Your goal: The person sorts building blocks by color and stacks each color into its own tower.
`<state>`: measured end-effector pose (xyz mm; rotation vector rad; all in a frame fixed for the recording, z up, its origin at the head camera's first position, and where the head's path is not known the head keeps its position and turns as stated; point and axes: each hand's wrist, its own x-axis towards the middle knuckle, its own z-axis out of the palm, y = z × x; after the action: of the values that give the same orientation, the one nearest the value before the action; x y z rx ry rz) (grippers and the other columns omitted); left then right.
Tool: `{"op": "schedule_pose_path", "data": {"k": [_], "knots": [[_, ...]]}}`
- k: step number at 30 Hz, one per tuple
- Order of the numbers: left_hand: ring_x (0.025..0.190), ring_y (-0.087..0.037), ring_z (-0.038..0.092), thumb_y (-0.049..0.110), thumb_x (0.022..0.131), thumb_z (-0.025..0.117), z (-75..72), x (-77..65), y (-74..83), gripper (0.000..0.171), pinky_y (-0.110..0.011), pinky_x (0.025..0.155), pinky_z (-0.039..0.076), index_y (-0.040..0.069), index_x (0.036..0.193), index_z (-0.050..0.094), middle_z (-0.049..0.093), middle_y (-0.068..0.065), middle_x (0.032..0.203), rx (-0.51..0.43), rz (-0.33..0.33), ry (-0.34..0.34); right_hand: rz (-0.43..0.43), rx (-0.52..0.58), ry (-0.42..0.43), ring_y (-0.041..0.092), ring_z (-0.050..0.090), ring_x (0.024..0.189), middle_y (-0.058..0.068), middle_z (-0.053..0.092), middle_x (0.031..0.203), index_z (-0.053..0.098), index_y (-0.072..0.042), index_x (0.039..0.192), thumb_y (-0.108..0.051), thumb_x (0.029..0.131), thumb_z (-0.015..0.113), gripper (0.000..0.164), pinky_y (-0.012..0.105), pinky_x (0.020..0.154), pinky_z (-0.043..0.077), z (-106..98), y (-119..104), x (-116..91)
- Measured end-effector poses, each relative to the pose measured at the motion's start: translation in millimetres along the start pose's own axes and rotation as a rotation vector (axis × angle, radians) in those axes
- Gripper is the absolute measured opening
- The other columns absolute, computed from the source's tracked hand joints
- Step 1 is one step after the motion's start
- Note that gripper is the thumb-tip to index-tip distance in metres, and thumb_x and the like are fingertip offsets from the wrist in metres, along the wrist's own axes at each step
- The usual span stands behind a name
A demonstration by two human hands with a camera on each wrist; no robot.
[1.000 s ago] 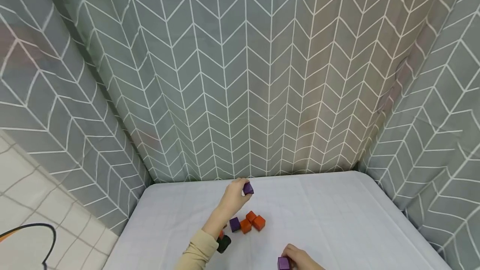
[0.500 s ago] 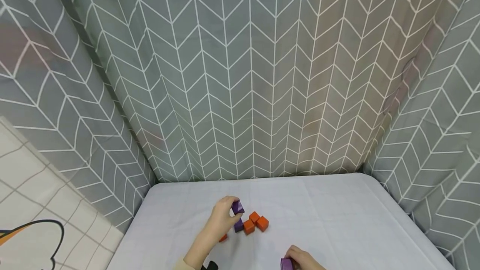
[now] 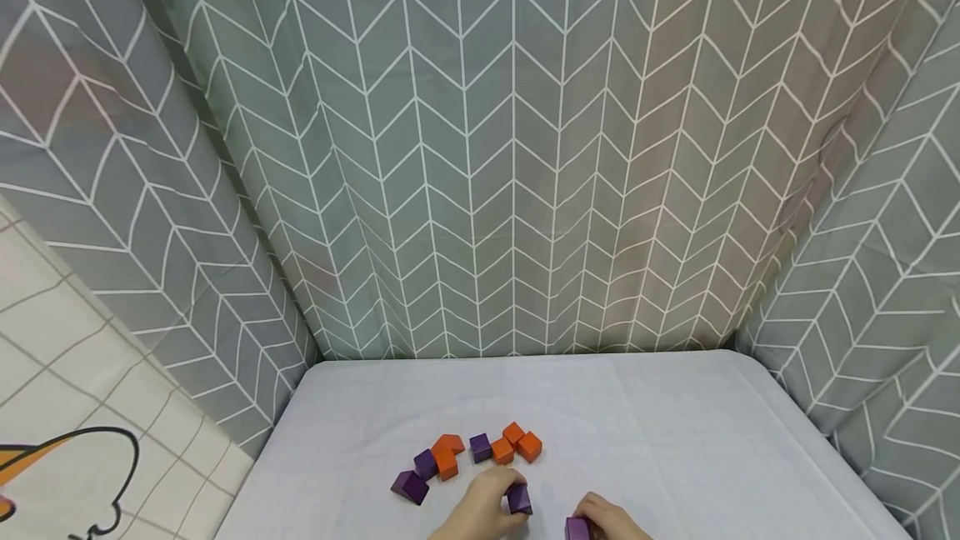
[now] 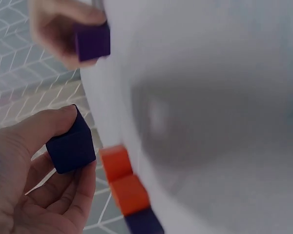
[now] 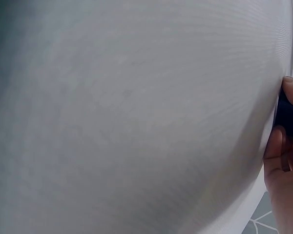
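Your left hand [image 3: 487, 507] pinches a purple block [image 3: 518, 498] just above the white table [image 3: 675, 440], fingers curled round it. Just right of that block, your right hand [image 3: 607, 519] grips a second purple block [image 3: 576, 529]. Behind it sit orange blocks [image 3: 517, 444] and more purple blocks [image 3: 411, 486], clustered close, none between your hands.

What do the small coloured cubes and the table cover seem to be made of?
The purple cube in the left hand and the orange cubes look like painted wood, though plastic is possible: the faces are flat and matte, the edges crisp, and there is no shine. The table cover looks like thin pale grey cloth, with faint creases and a fine weave showing in the right wrist view.
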<state>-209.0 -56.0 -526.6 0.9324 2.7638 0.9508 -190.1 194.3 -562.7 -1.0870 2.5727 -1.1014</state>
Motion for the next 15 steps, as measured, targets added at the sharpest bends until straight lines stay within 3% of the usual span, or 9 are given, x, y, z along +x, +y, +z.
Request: {"op": "schedule_pose_path", "data": {"k": [4,7,12,14,15], "knots": [[0.071,0.002,0.045,0.021,0.072,0.074,12.1,1.8,7.3,0.025,-0.020,0.065,0.044,0.013,0.093,0.062,0.053,0.013,0.079,-0.082,-0.108,-0.099,-0.065,-0.021,0.014,-0.007,0.040,0.074,-0.008,0.046,0.086,0.055,-0.004,0.093,-0.016,0.078,0.067,0.023,0.016,0.058,0.042,0.2,1.5,1.7],[0.069,0.000,0.046,0.021,0.073,0.073,19.9,2.2,13.7,0.025,-0.020,0.065,0.045,0.013,0.094,0.063,0.054,0.011,0.078,-0.100,-0.159,-0.128,-0.126,-0.045,0.046,-0.006,0.041,0.074,-0.005,0.047,0.086,0.054,-0.003,0.093,-0.017,0.077,0.067,0.024,0.016,0.057,0.042,0.5,2.8,2.6],[0.066,-0.006,0.046,0.042,0.062,0.078,31.4,-6.4,25.8,0.043,-0.026,0.065,0.047,0.019,0.095,0.061,0.052,0.009,0.076,-0.242,-0.286,-0.170,-0.058,0.001,0.069,-0.005,0.042,0.072,-0.010,0.047,0.085,0.055,-0.010,0.094,-0.029,0.076,0.070,0.031,0.015,0.056,0.041,3.8,0.0,-3.4],[0.066,-0.007,0.046,0.051,0.058,0.077,35.1,-9.3,28.7,0.050,-0.028,0.065,0.048,0.021,0.095,0.060,0.051,0.010,0.076,-0.288,-0.323,-0.187,-0.009,0.029,0.068,-0.005,0.043,0.070,-0.013,0.047,0.084,0.054,-0.014,0.095,-0.035,0.074,0.071,0.034,0.015,0.056,0.041,5.5,-1.6,-6.4],[0.066,-0.006,0.046,0.052,0.058,0.076,36.3,-9.4,29.0,0.050,-0.027,0.065,0.048,0.021,0.095,0.060,0.050,0.011,0.076,-0.280,-0.311,-0.187,-0.005,0.028,0.069,-0.005,0.043,0.071,-0.013,0.047,0.085,0.054,-0.015,0.096,-0.036,0.074,0.071,0.035,0.015,0.056,0.041,6.1,-1.8,-6.8]]}}
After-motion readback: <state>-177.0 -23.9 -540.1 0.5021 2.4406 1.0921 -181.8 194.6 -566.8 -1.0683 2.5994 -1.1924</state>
